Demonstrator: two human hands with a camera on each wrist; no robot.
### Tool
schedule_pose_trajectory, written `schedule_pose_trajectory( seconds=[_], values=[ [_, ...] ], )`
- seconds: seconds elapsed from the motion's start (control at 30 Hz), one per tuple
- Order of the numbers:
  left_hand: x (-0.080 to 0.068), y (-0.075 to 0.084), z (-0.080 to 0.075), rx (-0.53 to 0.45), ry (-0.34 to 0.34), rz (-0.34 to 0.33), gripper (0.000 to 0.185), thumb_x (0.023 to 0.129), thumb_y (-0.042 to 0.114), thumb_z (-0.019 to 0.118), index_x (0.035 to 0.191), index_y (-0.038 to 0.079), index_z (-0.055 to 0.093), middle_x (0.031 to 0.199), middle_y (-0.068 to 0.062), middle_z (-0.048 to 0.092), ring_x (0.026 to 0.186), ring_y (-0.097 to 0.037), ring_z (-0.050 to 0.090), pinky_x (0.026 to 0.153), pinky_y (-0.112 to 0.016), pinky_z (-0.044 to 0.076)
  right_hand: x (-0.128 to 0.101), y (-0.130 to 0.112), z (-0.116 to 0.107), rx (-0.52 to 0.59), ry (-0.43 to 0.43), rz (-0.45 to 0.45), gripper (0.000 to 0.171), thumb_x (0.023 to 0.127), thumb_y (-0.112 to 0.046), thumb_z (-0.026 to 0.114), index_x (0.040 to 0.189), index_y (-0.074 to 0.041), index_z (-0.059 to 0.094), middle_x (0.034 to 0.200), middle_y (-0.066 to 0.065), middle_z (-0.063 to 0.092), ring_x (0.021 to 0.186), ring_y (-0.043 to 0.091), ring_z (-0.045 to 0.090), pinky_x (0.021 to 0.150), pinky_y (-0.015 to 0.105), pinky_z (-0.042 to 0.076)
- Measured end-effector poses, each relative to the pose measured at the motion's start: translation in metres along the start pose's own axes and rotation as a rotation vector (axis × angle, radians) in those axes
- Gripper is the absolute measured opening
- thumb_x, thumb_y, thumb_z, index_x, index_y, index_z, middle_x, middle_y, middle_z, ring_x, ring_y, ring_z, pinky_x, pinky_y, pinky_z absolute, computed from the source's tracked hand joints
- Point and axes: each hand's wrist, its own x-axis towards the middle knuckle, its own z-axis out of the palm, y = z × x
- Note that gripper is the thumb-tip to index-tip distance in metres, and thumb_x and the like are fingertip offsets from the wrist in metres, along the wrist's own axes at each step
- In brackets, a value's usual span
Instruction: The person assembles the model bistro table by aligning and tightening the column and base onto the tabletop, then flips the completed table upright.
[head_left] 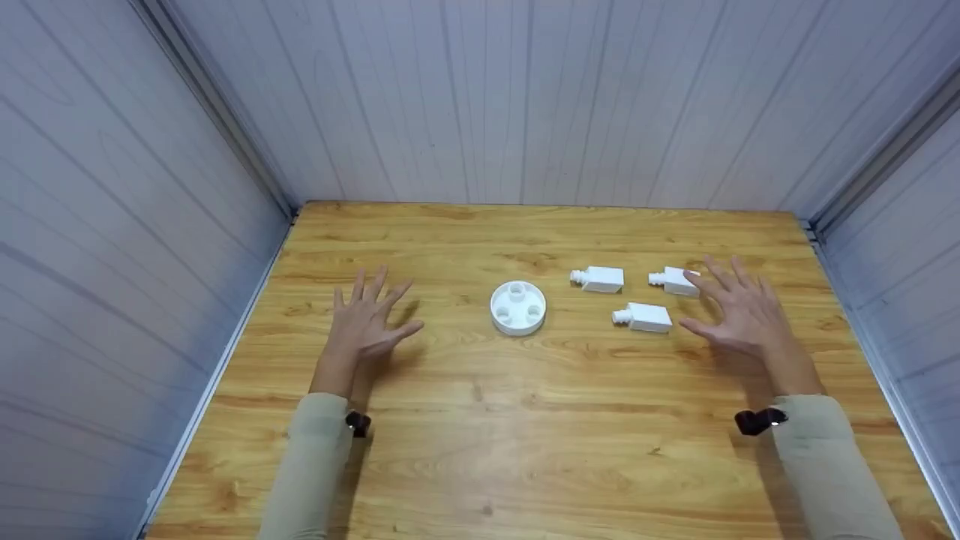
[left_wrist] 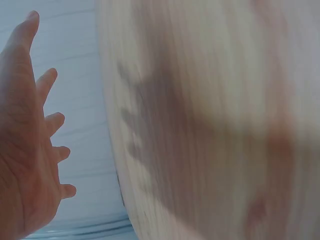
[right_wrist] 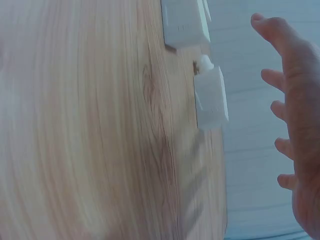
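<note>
My left hand (head_left: 365, 321) hovers over the left part of the table with fingers spread, holding nothing; its shadow falls on the wood in the left wrist view. On the right, my right hand (head_left: 742, 311) is likewise spread and holds nothing. Its thumb and index finger are nearest to two white square bottles lying on their sides, a front one (head_left: 649, 317) and a back one (head_left: 675, 280), whose end the fingertip overlaps in the head view. A third white bottle (head_left: 603, 279) lies to their left. Mid-table sits a round white holder (head_left: 518, 308) with three round sockets.
The wooden table (head_left: 480, 435) is enclosed by pale panels at the back (head_left: 487, 105) and on both sides. Metal strips run along the side edges. A small black wrist camera (head_left: 760, 421) sits at the right cuff, another (head_left: 358, 424) at the left.
</note>
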Motion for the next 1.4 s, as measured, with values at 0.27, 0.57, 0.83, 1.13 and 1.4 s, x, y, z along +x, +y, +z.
schedule_pose_trajectory(
  seconds=[0.27,0.57,0.83,1.13,1.4],
  values=[
    [0.02,0.025,0.002,0.019,-0.053,0.055,0.089,0.101,0.079,0.057,0.177,0.038,0.036,0.192,-0.01,0.017,0.177,-0.052,0.011,0.132,-0.09,0.011,0.015,-0.019,0.007,-0.015,0.008,-0.077,0.085,0.095,-0.061,0.076,0.168,-0.024,0.053,0.181,0.021,0.04,0.167,0.063,0.03,0.125,0.091,0.025],
    [0.036,0.046,0.013,-0.164,-0.012,0.095,0.093,0.098,0.073,0.065,0.177,0.033,0.037,0.191,-0.009,0.021,0.177,-0.05,0.015,0.13,-0.091,0.014,0.018,-0.032,0.019,0.114,0.071,-0.145,0.086,0.091,-0.05,0.083,0.167,-0.019,0.055,0.179,0.022,0.043,0.163,0.063,0.037,0.122,0.09,0.032],
    [0.044,0.067,0.03,-0.477,0.081,0.122,0.1,0.09,0.049,0.09,0.175,0.029,0.041,0.187,-0.009,0.033,0.173,-0.047,0.027,0.125,-0.094,0.016,0.015,-0.039,0.035,0.555,0.06,-0.188,0.083,0.09,-0.012,0.091,0.165,-0.008,0.056,0.174,0.033,0.042,0.16,0.061,0.037,0.118,0.089,0.037],
    [0.051,0.092,0.052,-0.619,0.092,0.105,0.101,0.084,0.043,0.099,0.17,0.025,0.05,0.178,-0.009,0.05,0.163,-0.045,0.04,0.127,-0.08,0.026,0.01,-0.045,0.048,0.686,0.073,-0.163,0.064,0.092,0.002,0.087,0.153,-0.004,0.066,0.162,0.032,0.054,0.153,0.042,0.046,0.124,0.039,0.046],
    [0.057,0.104,0.065,-0.646,0.045,0.114,0.096,0.084,0.042,0.1,0.167,0.024,0.055,0.168,-0.01,0.061,0.156,-0.044,0.046,0.125,-0.077,0.028,0.008,-0.048,0.057,0.748,0.058,-0.056,0.049,0.098,0.002,0.083,0.145,-0.005,0.073,0.16,0.029,0.061,0.138,0.005,0.059,0.107,0.021,0.052]
  ],
)
